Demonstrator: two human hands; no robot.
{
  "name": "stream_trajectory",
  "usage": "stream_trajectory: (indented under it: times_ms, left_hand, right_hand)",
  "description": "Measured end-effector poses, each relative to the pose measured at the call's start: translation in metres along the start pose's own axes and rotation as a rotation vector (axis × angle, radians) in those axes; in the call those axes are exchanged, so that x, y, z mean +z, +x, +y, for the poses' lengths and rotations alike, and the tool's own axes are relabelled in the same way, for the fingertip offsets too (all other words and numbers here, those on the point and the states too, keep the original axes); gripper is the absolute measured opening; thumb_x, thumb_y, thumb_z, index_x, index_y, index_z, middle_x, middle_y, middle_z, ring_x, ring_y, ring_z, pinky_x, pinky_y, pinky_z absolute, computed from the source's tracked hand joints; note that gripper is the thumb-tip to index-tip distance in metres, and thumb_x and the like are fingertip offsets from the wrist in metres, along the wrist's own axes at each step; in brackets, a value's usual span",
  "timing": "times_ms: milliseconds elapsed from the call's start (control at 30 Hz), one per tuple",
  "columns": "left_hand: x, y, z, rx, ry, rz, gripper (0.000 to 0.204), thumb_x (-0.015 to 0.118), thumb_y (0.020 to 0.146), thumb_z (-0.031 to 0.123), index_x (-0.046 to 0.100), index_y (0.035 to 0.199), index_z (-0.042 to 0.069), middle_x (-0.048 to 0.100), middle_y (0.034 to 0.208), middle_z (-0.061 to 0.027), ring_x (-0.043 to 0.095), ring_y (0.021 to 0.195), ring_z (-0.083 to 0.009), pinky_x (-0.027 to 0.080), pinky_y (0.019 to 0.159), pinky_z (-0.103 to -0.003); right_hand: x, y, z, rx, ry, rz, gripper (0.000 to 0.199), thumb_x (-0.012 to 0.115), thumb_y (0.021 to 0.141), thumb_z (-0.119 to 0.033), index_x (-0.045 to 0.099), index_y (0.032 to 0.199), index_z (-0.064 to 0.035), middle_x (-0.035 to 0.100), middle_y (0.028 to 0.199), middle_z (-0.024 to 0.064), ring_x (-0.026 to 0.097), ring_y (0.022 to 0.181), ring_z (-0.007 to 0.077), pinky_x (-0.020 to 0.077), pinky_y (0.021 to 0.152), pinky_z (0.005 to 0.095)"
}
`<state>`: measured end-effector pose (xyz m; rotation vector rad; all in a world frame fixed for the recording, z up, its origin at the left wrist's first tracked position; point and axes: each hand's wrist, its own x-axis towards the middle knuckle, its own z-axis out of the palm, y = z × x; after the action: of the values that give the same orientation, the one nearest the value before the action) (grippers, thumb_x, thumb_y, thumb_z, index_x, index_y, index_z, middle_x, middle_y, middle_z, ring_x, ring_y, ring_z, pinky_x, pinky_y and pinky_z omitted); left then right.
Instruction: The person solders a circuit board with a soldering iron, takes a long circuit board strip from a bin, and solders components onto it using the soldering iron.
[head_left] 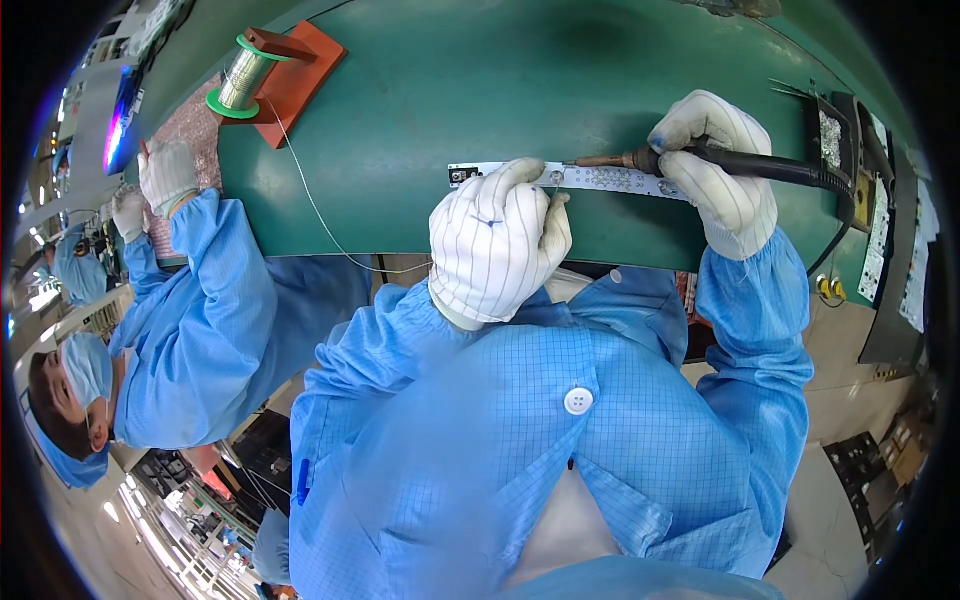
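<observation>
A narrow white circuit board strip lies on the green work mat. My left hand, in a striped white glove, covers part of the board's left half. Its fingers are closed on the solder wire, which runs into the glove from the spool. My right hand, also gloved, grips a black-handled soldering iron above the board's right end. The iron points left, and its tip is at the board close to my left fingertips. My glove hides where the wire ends.
The spool sits on a reddish-brown stand at the far left. On the right are the iron's holder, tweezers, its cable and more board strips. A gloved co-worker works on the left beside bubble wrap.
</observation>
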<state>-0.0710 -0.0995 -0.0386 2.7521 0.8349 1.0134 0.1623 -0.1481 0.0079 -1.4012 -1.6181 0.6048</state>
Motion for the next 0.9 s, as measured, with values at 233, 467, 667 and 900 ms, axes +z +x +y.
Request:
stream_trajectory:
  times_ms: [233,467,667,900]
  left_hand:
    - [-0.0003,0.0018,-0.0013,0.016,0.011,-0.001,0.017,0.073,0.07,0.009,0.061,0.082,0.005,0.064,0.099,-0.0092,0.063,0.077,-0.0233,0.053,0.065,-0.034]
    - [-0.0004,0.0017,-0.0001,0.011,-0.004,-0.001,0.018,0.073,0.069,0.009,0.061,0.082,0.005,0.064,0.099,-0.0097,0.063,0.077,-0.024,0.053,0.065,-0.035]
    - [-0.0003,0.0006,0.0021,-0.001,0.019,-0.035,0.019,0.073,0.069,0.01,0.06,0.082,0.005,0.063,0.1,-0.0103,0.063,0.078,-0.0247,0.052,0.065,-0.036]
    - [0.0007,0.0039,0.0046,-0.007,-0.03,-0.003,0.018,0.073,0.07,0.005,0.056,0.076,0.007,0.066,0.096,-0.0118,0.065,0.074,-0.0267,0.052,0.065,-0.036]
  right_hand:
    - [-0.0009,0.0011,0.0037,0.024,-0.012,-0.022,0.013,0.057,0.069,-0.008,0.056,0.079,-0.0004,0.059,0.076,0.0105,0.055,0.065,0.019,0.0441,0.061,0.0296]
    - [0.0,-0.0012,0.0075,0.061,0.016,0.014,0.013,0.057,0.068,-0.007,0.055,0.079,-0.0004,0.059,0.076,0.0097,0.055,0.065,0.0189,0.0446,0.062,0.0297]
    - [0.0013,-0.0001,0.0049,-0.055,-0.075,0.005,0.012,0.057,0.069,-0.008,0.055,0.079,-0.0003,0.059,0.076,0.0091,0.055,0.066,0.018,0.0443,0.062,0.0292]
    - [-0.001,-0.0004,0.0041,-0.021,-0.024,0.0,0.014,0.058,0.069,-0.008,0.056,0.08,-0.0001,0.059,0.075,0.0087,0.054,0.064,0.0175,0.0445,0.062,0.0292]
